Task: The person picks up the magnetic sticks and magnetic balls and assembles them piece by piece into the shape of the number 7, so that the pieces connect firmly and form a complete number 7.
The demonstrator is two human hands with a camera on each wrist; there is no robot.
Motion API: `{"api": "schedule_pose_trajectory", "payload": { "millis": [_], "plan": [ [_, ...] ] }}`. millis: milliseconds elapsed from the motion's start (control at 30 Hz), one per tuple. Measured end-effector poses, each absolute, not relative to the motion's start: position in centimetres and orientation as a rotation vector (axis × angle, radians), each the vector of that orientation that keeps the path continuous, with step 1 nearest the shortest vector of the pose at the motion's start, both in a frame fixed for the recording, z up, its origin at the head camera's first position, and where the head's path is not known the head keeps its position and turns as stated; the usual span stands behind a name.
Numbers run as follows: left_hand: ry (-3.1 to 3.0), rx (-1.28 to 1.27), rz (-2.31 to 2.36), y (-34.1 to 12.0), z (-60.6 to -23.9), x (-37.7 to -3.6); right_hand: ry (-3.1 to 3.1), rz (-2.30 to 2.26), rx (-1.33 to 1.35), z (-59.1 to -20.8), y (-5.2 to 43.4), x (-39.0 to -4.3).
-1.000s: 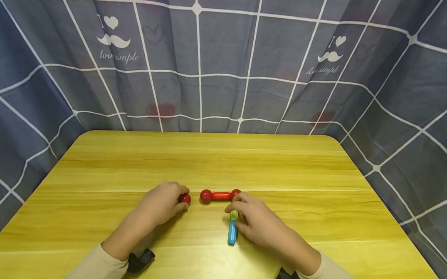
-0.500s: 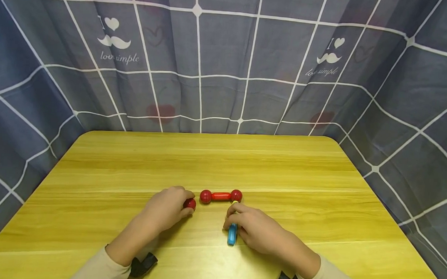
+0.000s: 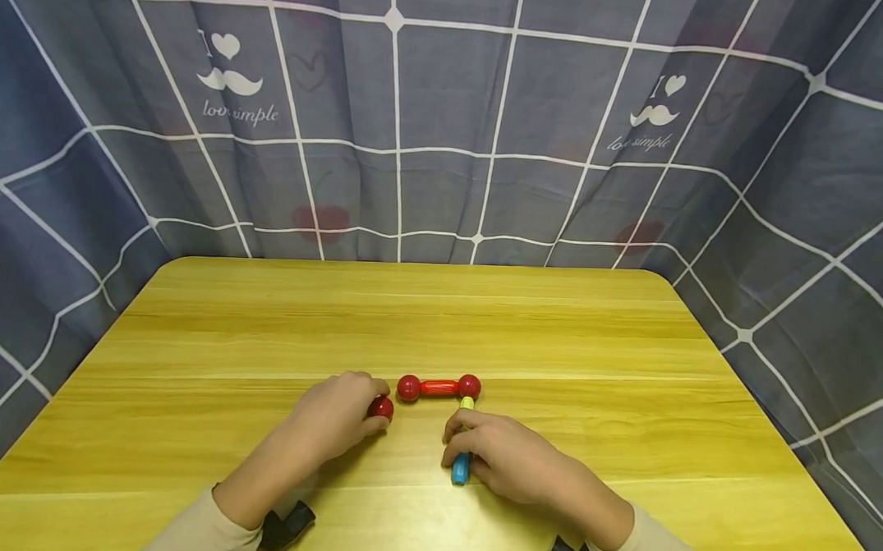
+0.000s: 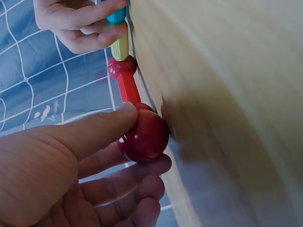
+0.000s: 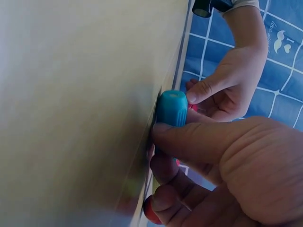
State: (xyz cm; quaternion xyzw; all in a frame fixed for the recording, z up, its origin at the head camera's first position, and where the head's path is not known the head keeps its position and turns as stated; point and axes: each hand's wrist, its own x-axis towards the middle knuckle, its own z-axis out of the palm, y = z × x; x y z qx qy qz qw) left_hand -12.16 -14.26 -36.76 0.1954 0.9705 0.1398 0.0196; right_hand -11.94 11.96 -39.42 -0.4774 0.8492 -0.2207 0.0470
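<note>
In the head view, my left hand (image 3: 327,418) holds a loose red ball (image 3: 380,408) between thumb and fingers, just above or on the table. To its right lies a red rod (image 3: 439,387) with a red ball on each end, the left end ball (image 3: 409,387) and the right end ball (image 3: 469,386). A yellow-green rod (image 3: 467,402) runs from the right end ball toward me, in line with a blue rod (image 3: 460,470). My right hand (image 3: 507,459) pinches the blue rod, its fingers covering where the two rods meet. The right wrist view shows the thumb on the blue rod (image 5: 171,109).
The pieces lie on a yellow wood-grain table (image 3: 262,317). Behind and beside it hangs a dark blue-grey curtain (image 3: 445,193) with white lines. Black straps (image 3: 286,528) sit at both wrists.
My left hand has moved right and slightly nearer me with the red ball. My right hand has drawn back from the right end ball along the rods, uncovering that ball.
</note>
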Motion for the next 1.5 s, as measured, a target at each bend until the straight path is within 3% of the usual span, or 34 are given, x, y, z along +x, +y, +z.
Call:
{"api": "schedule_pose_trajectory", "payload": {
  "millis": [1500],
  "plan": [
    [2.788,0.950,0.603,-9.7,-37.4,-8.1,2.537,-0.672,-1.580,-39.4,11.7,-14.1]
  ]
}}
